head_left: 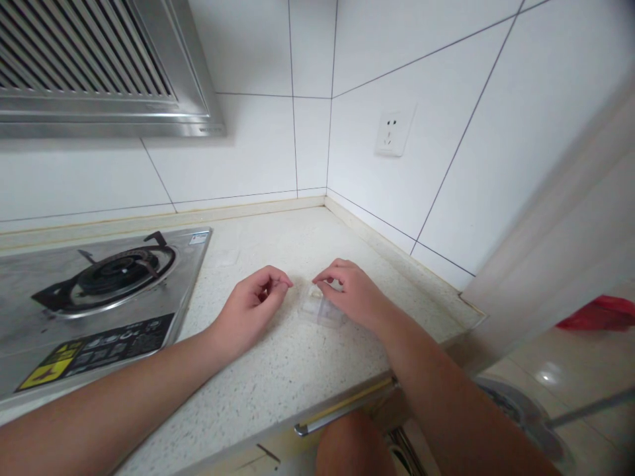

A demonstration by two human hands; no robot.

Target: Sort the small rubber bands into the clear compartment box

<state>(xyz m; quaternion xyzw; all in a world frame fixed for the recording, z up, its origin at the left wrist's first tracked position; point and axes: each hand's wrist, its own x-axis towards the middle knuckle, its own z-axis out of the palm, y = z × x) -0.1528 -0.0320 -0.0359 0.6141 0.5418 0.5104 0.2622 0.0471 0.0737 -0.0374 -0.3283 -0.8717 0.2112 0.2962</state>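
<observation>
On the speckled countertop lies a small clear plastic box [317, 312] with what look like compartment walls. My right hand [356, 294] is over its right and far side, thumb and forefinger pinched together just above the box. Whatever is between those fingertips is too small to make out. Just left of the box, my left hand [253, 307] is held with thumb and forefinger pressed together in a pinch, apart from the box. If it holds something, that is too small to name. The box's right part is partly hidden by my right hand.
A gas stove [122, 271] with one burner showing is on the left, below a metal range hood [198, 99]. A faint flat clear piece [222, 258] lies by the stove. White tiled walls meet behind the counter [278, 363]; a socket [391, 132] is on the right wall.
</observation>
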